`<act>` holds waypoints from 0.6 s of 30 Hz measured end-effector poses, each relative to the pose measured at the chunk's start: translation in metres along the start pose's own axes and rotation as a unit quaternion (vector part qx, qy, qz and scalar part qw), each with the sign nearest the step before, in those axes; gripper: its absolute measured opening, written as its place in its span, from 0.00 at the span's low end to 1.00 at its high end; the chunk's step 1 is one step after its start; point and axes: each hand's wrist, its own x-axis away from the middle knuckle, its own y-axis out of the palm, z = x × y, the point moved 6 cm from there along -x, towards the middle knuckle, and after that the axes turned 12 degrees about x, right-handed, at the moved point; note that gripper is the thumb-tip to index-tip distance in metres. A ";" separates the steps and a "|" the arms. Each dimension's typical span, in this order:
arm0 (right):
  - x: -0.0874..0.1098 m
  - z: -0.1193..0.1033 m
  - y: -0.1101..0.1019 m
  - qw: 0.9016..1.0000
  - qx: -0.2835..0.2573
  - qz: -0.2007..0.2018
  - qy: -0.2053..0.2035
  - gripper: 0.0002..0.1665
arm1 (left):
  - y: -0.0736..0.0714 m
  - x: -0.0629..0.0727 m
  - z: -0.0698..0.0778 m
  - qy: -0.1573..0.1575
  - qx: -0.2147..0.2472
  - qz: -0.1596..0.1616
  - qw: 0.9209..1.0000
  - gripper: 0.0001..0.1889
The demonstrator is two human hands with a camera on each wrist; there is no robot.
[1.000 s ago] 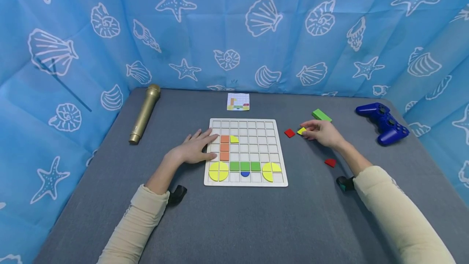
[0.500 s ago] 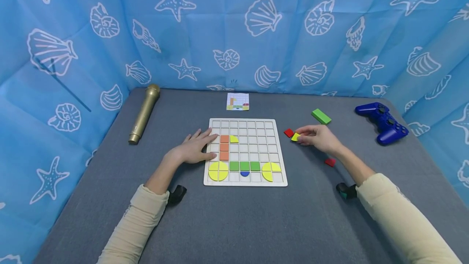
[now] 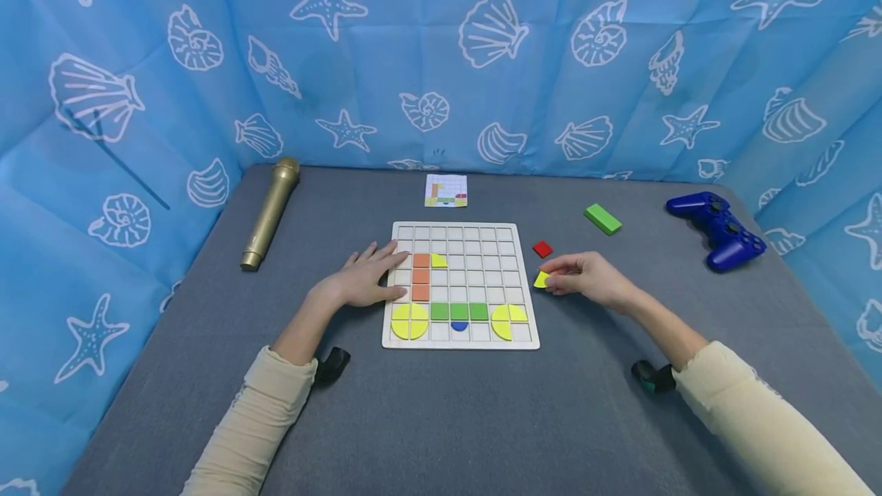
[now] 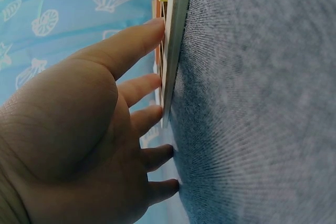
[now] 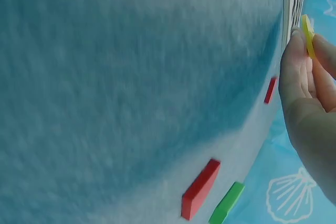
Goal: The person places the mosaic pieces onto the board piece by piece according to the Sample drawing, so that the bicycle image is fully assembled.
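Observation:
My right hand (image 3: 589, 280) pinches a yellow quarter-circle piece (image 3: 541, 279) between thumb and fingers, just off the right edge of the white grid board (image 3: 482, 339). Spread over the board's left edge, my left hand (image 3: 368, 278) rests with straight fingers; in the left wrist view the thumb (image 4: 131, 45) and two fingertips are at the board, the other two beside it. On the grid are orange squares (image 3: 421, 275), green squares (image 3: 458, 312), a blue half-circle (image 3: 459, 325), a yellow circle of quarters (image 3: 409, 321), three yellow quarters (image 3: 503, 320) at the right and one yellow quarter (image 3: 438, 260) higher up.
A red piece (image 3: 542, 249) and a green block (image 3: 602, 219) lie right of the board; another red piece (image 5: 201, 189) shows in the right wrist view. Behind the board is a pattern card (image 3: 445, 190). A gold microphone (image 3: 271, 213) and blue game controller (image 3: 717, 230) flank the table.
My right hand has carried the yellow quarter left and toward me, past the red piece to the board's right edge. Its forearm now covers the nearer red piece. The left hand has stayed put.

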 end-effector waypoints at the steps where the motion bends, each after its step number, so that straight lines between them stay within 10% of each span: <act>1: 0.001 -0.001 0.003 1.000 -0.005 -0.005 0.000 0.20 | 0.000 0.000 0.000 0.000 0.000 0.000 1.000 0.38; 18: 0.016 -0.023 0.036 0.996 -0.036 -0.079 -0.029 0.20 | -0.001 0.001 0.001 0.008 0.005 0.003 1.000 0.38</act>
